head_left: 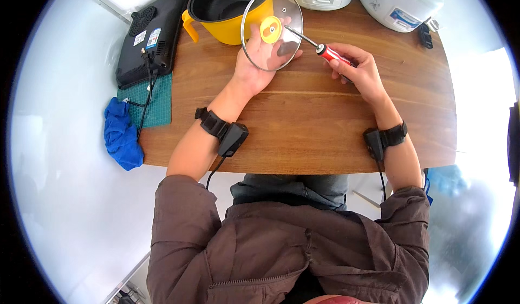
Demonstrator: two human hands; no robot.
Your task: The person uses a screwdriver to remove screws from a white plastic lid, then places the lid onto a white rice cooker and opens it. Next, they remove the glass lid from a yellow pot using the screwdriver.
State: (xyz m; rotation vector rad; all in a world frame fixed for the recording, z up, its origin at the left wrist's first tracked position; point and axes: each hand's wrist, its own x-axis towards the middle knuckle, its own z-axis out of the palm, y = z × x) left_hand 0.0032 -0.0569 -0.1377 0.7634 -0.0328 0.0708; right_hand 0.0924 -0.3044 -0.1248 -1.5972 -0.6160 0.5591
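My left hand (253, 71) holds up a round glass lid (293, 12) with a metal rim, tilted so its face shows. The fingers are spread behind the glass and partly visible through it. At the lid's centre sits a yellow disc (266, 37) with a small metal screw or fitting in its middle. In my right hand (363, 72) is a screwdriver (335, 56) with a red and black handle, gripped by closed fingers. Its shaft points left toward the yellow disc, the tip just right of it; whether it touches the glass I cannot tell.
Behind the lid stands a yellow pot (216, 30) with a black inside. Two white appliances (329, 1) stand at the back right. At left are an upturned black appliance (157, 38), a green mat (162, 109), a cable (145, 95) and a blue cloth (122, 136) at the table edge.
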